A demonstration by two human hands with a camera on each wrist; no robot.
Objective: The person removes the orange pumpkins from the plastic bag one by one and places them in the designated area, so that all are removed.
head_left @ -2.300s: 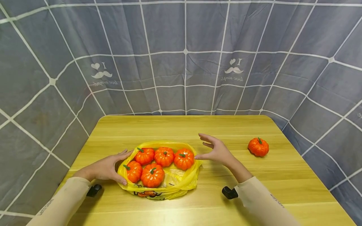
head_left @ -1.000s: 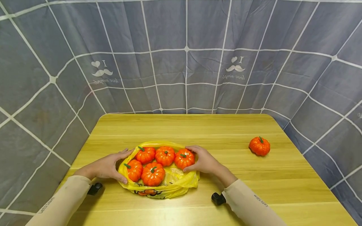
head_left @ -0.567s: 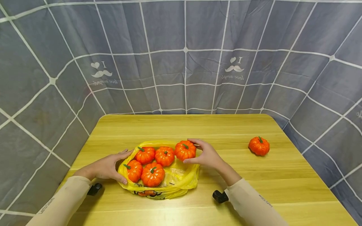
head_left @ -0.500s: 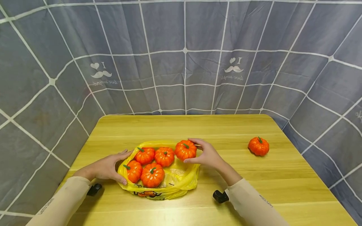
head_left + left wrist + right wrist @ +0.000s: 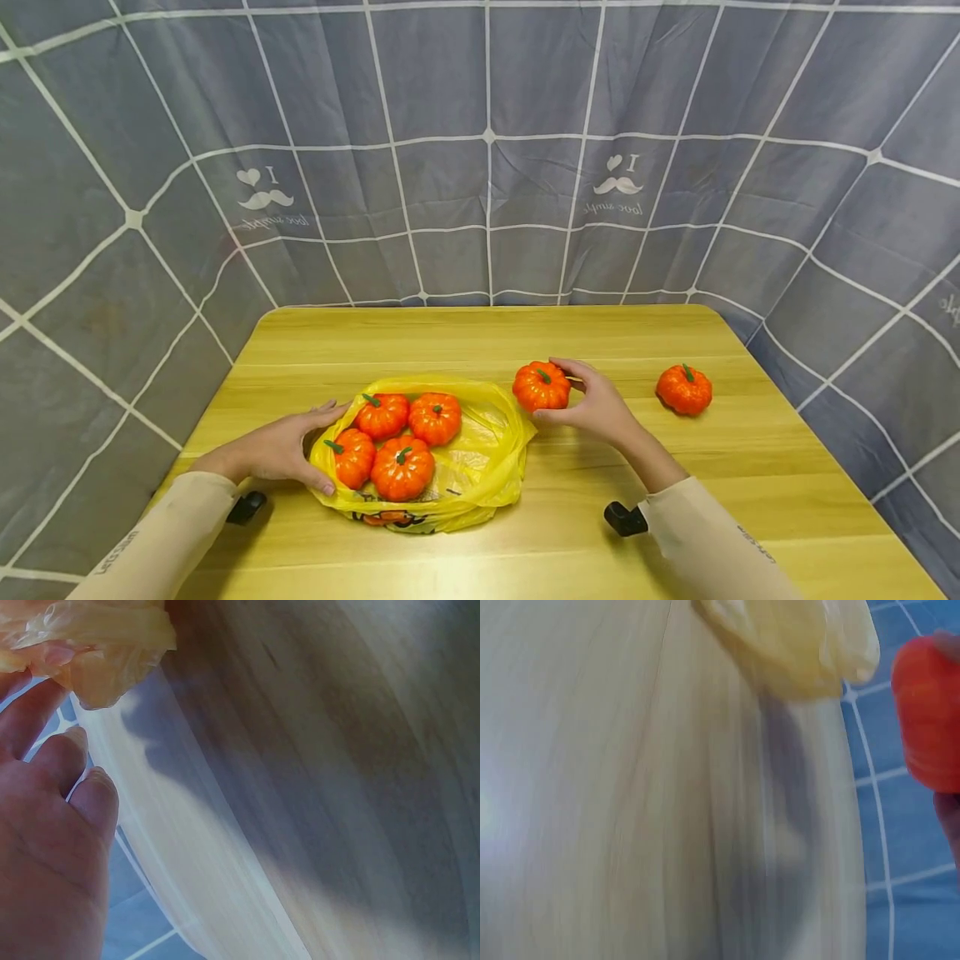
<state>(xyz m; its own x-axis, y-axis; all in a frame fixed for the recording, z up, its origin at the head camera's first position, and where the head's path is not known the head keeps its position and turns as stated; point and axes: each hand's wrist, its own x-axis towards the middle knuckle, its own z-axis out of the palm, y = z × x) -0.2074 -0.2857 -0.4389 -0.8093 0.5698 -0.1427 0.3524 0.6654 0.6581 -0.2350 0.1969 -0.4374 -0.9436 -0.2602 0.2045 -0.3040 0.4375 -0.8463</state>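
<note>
My right hand (image 5: 596,406) pinches a small orange toy pumpkin (image 5: 542,387) with a green stem between thumb and fingers, just to the right of a yellow plastic bag (image 5: 487,492). In the right wrist view this pumpkin (image 5: 930,712) shows at the right edge, with most of the hand out of frame. My left hand (image 5: 281,446) holds the bag's left side, thumb at the front and fingers toward the back. Fingers (image 5: 60,761) show against the crinkled bag (image 5: 112,645) in the left wrist view. Inside the wide-mouthed bag sit several like pumpkins (image 5: 403,468), gathered at its left.
Another orange pumpkin (image 5: 684,390) stands on the wooden table (image 5: 600,533) at the right. A grey curtain (image 5: 442,183) with white grid lines surrounds the table's back and sides. A black wrist camera (image 5: 624,518) sticks out below each sleeve.
My right hand took hold of the rightmost pumpkin in the bag, lifted it and carried it rightward out past the bag's rim. The left hand has stayed at the bag.
</note>
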